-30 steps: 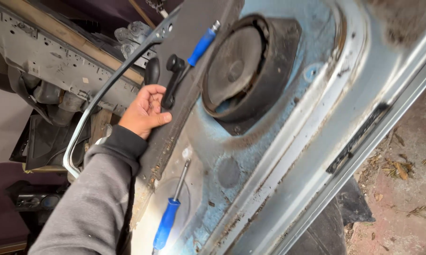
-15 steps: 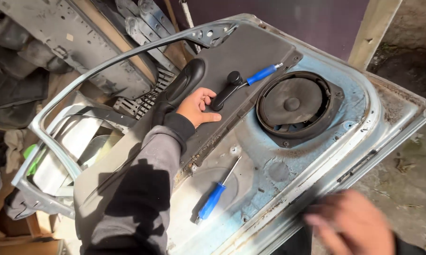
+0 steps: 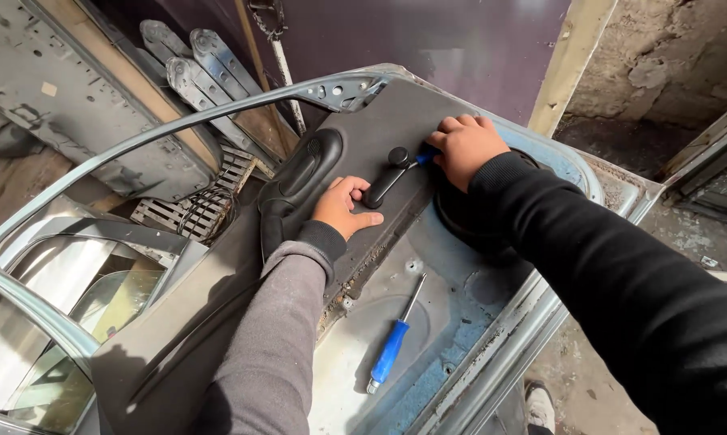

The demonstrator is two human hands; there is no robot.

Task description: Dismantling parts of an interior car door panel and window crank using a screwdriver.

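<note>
A car door [image 3: 492,346] lies flat with its dark grey inner trim panel [image 3: 194,322] partly on it. My left hand [image 3: 343,208] presses on the panel beside the black window crank [image 3: 386,181], fingers curled, holding nothing. My right hand [image 3: 462,147] is closed around the blue handle of a screwdriver [image 3: 425,155] whose end meets the crank; it covers most of the tool and the round speaker beneath. A second blue-handled screwdriver [image 3: 393,342] lies loose on the bare metal below my arms.
The door's window frame [image 3: 178,129] arches at the left over glass [image 3: 98,298]. Metal panels and a slatted grille [image 3: 194,205] lie behind it. A wooden post [image 3: 569,60] stands at the back right. My shoe [image 3: 539,403] is on the dirt floor.
My right hand came up from the lower right and closed on the blue screwdriver at the crank. The view swung further over the door. My left hand stayed on the panel.
</note>
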